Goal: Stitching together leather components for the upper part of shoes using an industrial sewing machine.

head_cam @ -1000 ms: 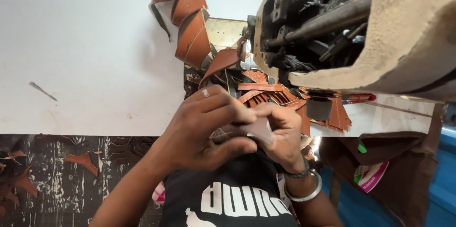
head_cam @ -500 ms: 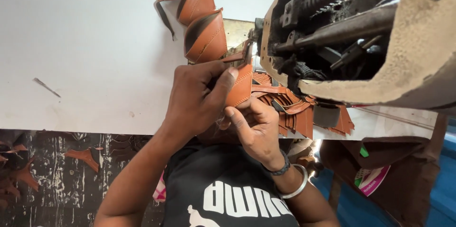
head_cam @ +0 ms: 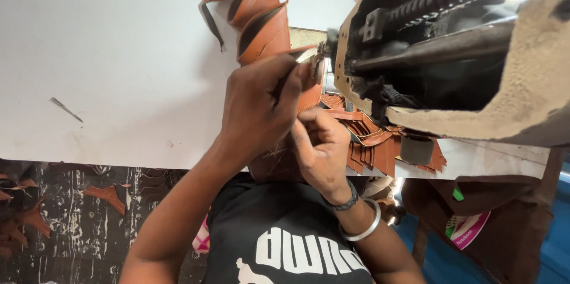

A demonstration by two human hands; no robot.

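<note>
Brown leather piece (head_cam: 309,91) is pinched by the left hand (head_cam: 258,109) and steadied by the right hand (head_cam: 320,147), close against the sewing machine (head_cam: 451,52) on the white table (head_cam: 119,70). Fingers so near the needle could be caught if the piece slips.

The left hand (head_cam: 258,109) hides most of the brown leather piece (head_cam: 309,85); the sewing machine (head_cam: 451,52) runs off the top and right edges.

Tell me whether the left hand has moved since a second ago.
Yes. The left hand has risen from below the white table edge up toward the sewing machine needle, lifting the brown leather piece.
</note>
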